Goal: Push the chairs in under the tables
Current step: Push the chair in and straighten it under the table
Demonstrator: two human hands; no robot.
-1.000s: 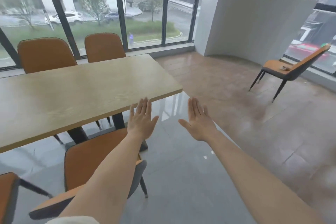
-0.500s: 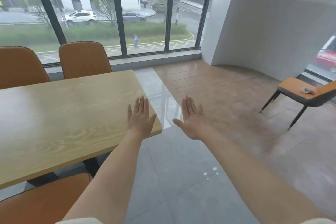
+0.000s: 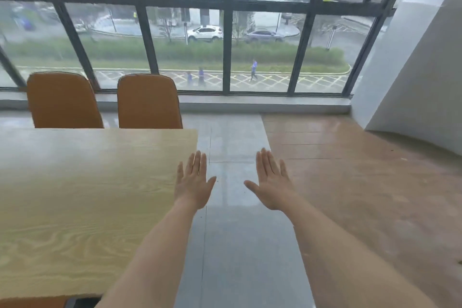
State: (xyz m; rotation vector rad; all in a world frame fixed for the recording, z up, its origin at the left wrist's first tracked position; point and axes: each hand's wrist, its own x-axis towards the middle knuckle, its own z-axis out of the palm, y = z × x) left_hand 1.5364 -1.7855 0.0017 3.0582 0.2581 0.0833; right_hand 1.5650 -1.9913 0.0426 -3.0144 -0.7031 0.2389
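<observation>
Right now both hands are held out flat with straight fingers, and they hold nothing. The left hand [image 3: 193, 187] shows over the right edge of the wooden table [image 3: 75, 195]; whether it touches the wood cannot be told. The right hand [image 3: 272, 185] is out over the grey tile floor [image 3: 237, 245], apart from the table. Past that edge the floor runs open up to the big window [image 3: 262, 52]. One table is in view. Two orange chairs stand side by side at its far edge, the left chair [image 3: 63, 101] and the right chair [image 3: 148, 102], backs showing above the top. An orange strip [image 3: 32, 302], maybe a third chair, peeks out under the near edge. The tabletop is pale wood with wavy lines. Brown floor [image 3: 362, 195] lies to the right, by a white wall [image 3: 412, 70].
</observation>
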